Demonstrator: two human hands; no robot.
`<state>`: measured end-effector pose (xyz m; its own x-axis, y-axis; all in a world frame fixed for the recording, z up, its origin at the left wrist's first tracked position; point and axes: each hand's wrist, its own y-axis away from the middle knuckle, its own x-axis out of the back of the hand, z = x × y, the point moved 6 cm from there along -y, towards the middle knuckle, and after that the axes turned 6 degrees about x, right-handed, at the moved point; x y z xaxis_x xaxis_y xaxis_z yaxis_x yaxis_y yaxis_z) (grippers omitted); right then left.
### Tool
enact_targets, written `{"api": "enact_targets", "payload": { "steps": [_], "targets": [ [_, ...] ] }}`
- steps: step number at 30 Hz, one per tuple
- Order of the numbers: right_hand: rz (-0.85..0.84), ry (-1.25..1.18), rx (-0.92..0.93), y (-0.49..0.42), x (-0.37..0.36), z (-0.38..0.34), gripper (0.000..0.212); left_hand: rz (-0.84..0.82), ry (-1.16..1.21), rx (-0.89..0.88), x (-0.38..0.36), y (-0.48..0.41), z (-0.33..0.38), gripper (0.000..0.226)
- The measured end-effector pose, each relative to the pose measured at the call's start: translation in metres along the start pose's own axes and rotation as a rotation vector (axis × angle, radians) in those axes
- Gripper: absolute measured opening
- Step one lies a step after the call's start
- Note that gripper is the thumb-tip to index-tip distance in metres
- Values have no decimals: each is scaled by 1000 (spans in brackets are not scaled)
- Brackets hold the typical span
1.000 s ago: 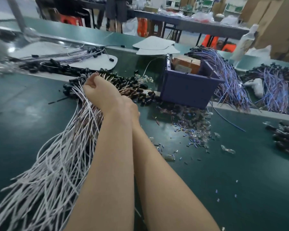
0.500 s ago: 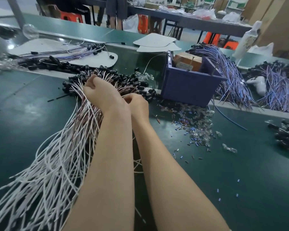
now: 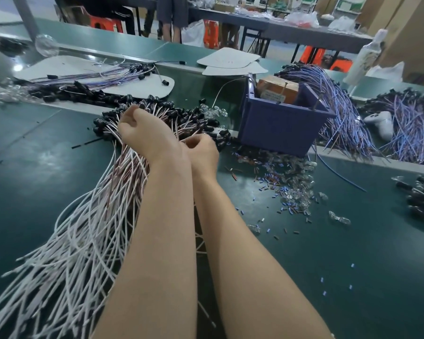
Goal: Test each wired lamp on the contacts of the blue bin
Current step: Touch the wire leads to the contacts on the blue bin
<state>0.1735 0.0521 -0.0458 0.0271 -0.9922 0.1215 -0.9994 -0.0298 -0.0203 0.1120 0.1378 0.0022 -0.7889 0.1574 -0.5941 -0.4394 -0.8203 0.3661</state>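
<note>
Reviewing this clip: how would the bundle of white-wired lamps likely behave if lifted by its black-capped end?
Probably floppy: the bundle of white-wired black-capped lamps sprawls in loose curves. Strands would likely tangle, since they cross. Seemingly light: thin wires, small caps.

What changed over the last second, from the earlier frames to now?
The right hand came out from behind the left wrist, rightward, fingers curled at the wires; a grip cannot be confirmed. The left hand stays curled over the bundle of wired lamps; the blue bin is unmoved.
</note>
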Motion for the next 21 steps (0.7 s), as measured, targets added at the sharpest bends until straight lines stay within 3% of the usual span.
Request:
{"api": "enact_targets", "payload": {
  "steps": [3, 5, 8, 11, 15, 18, 21],
  "targets": [
    [-7, -323, -53, 4, 13, -8, 21, -45, -15, -58, -4, 4, 0, 22],
    [-105, -489, -17, 8, 29, -24, 8, -155, -107, -116, -12, 11, -2, 21],
    [-153, -429, 206, 16, 66, -48, 13, -425, -459, -234, -39, 31, -12, 14],
    [1, -431, 362, 19, 119, -61, 13, -756, -873, -321, -67, 66, -34, 15],
    [423, -725, 273, 21, 209, -48, 15, -1180, -1191, -316, -82, 117, -74, 23],
    [666, -835, 222, 26, 266, -26, 16, -1281, -1260, -347, -85, 143, -99, 17],
    [555, -577, 191, 24, 276, -9, 17, -1258, -1182, -356, -92, 163, -121, 13]
  ]
}}
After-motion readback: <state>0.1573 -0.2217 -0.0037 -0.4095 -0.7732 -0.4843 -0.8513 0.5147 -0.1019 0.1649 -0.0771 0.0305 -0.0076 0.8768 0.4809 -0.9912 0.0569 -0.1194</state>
